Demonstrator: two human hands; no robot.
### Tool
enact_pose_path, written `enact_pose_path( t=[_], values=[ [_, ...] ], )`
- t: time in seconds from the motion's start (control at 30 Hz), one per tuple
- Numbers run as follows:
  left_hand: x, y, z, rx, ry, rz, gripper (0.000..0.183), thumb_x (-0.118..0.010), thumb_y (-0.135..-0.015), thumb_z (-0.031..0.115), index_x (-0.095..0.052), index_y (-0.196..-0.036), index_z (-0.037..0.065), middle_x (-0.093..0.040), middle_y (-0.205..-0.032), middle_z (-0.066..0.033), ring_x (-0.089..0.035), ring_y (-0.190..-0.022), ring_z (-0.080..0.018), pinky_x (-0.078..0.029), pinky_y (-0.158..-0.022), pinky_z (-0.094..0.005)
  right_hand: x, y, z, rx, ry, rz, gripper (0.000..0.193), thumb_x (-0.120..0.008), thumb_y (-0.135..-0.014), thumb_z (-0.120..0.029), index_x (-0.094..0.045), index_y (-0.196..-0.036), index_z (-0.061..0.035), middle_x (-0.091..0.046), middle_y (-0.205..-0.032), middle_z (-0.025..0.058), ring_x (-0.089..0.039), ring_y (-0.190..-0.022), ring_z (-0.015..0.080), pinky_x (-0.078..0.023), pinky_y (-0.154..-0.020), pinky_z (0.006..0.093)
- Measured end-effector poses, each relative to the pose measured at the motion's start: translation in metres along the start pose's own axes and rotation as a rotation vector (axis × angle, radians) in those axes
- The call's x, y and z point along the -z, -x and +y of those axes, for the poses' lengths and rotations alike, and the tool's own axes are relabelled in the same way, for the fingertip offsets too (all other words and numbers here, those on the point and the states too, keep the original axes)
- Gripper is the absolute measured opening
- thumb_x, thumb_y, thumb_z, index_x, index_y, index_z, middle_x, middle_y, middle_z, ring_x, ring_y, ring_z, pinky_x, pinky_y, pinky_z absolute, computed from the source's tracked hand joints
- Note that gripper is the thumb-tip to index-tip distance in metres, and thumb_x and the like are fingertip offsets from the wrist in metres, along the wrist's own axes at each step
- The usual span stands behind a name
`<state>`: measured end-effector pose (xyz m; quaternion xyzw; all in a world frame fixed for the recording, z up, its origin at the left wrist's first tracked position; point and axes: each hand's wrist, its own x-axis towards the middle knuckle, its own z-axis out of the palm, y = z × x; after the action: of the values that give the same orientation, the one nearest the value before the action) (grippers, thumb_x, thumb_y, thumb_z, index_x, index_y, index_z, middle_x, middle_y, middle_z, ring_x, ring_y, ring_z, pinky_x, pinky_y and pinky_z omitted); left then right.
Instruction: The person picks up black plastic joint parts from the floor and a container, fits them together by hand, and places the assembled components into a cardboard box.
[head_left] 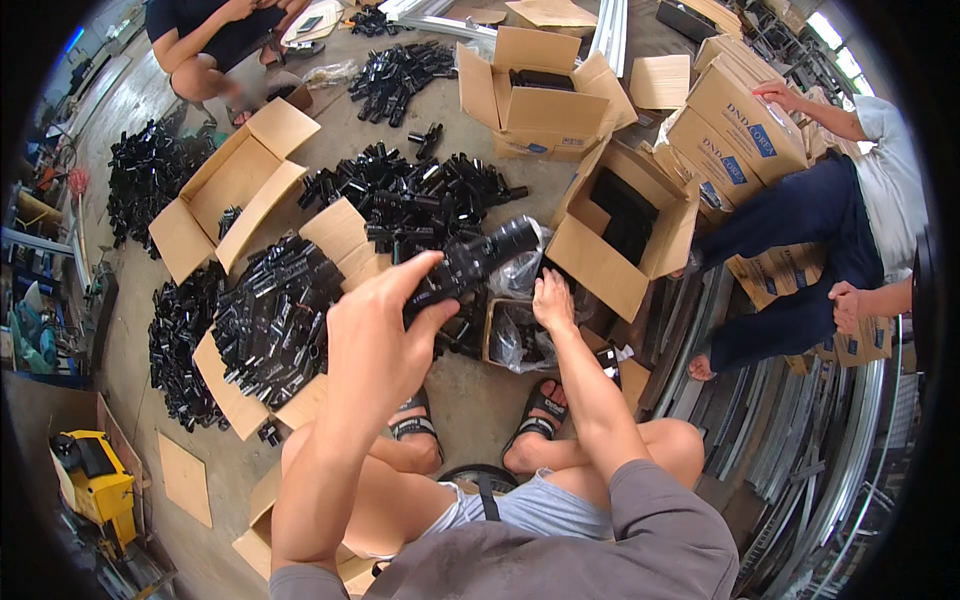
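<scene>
The left hand (380,318) is grasping a black part (478,262) — likely raised for clearance — the right hand (553,302) hovering beside a plastic bag (518,272), grip unclear.

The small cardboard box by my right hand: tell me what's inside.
Inside the small cardboard box, crumpled clear plastic and dark parts show. They cover the bottom, so anything beneath them cannot be seen. The right hand is at the box's far right corner.

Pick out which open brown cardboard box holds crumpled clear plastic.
The small brown cardboard box by the right hand, in front of the sandalled feet; crumpled clear plastic shows inside only this one.
</scene>
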<state>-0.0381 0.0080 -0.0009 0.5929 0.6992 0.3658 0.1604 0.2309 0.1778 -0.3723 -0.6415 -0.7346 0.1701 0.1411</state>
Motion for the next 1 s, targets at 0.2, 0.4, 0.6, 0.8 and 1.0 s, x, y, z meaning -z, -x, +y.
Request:
enact_pose_path(
  t=[0.2,0.4,0.6,0.8,1.0],
  values=[
    [-0.010,-0.010,0.022,-0.068,-0.002,-0.082,0.043,-0.081,-0.077,0.010,-0.071,-0.118,0.004,-0.074,-0.106,-0.0181,-0.072,-0.097,-0.0350,-0.055,-0.085,-0.0387,-0.067,-0.076,0.069,-0.429,-0.041,-0.102,0.066,-0.057,-0.093,-0.041,-0.048,-0.143,0.0006,-0.059,-0.134,0.0314,-0.059,-0.126,0.0427,-0.047,-0.106,0.0455],
    [-0.016,-0.013,0.030,-0.031,-0.008,-0.165,0.043,-0.082,-0.075,0.007,-0.073,-0.116,0.004,-0.075,-0.103,-0.0167,-0.073,-0.092,-0.0319,-0.056,-0.081,-0.0364,-0.085,-0.090,0.060,-0.647,-0.187,0.029,0.054,-0.060,-0.094,-0.040,-0.056,-0.139,-0.0099,-0.059,-0.141,0.0216,-0.057,-0.129,0.0413,-0.048,-0.104,0.0469],
    [-0.015,-0.017,0.024,0.000,-0.046,-0.171,0.043,-0.083,-0.074,0.009,-0.073,-0.116,0.005,-0.075,-0.102,-0.0154,-0.073,-0.091,-0.0306,-0.056,-0.081,-0.0363,-0.068,-0.089,0.029,-0.858,-0.421,0.142,0.069,-0.026,-0.102,-0.057,-0.057,-0.138,-0.0059,-0.060,-0.139,0.0245,-0.057,-0.128,0.0416,-0.046,-0.103,0.0479],
    [-0.011,-0.015,0.020,-0.061,0.007,-0.182,0.043,-0.083,-0.078,0.016,-0.072,-0.119,0.008,-0.075,-0.101,-0.0135,-0.074,-0.082,-0.0284,-0.057,-0.074,-0.0356,-0.064,-0.088,0.055,-0.614,-0.162,0.147,0.039,-0.054,-0.097,-0.033,-0.065,-0.123,-0.0063,-0.066,-0.127,0.0239,-0.063,-0.117,0.0425,-0.051,-0.095,0.0512],
    [-0.002,-0.006,0.016,-0.036,-0.001,-0.189,0.039,-0.078,-0.082,0.018,-0.070,-0.118,0.005,-0.074,-0.108,-0.0152,-0.071,-0.096,-0.0334,-0.056,-0.084,-0.0409,-0.047,-0.063,0.013,-0.449,-0.079,0.250,0.035,-0.060,-0.090,-0.033,-0.072,-0.097,-0.0012,-0.071,-0.099,0.0262,-0.069,-0.095,0.0432,-0.054,-0.081,0.0517]
  ],
)
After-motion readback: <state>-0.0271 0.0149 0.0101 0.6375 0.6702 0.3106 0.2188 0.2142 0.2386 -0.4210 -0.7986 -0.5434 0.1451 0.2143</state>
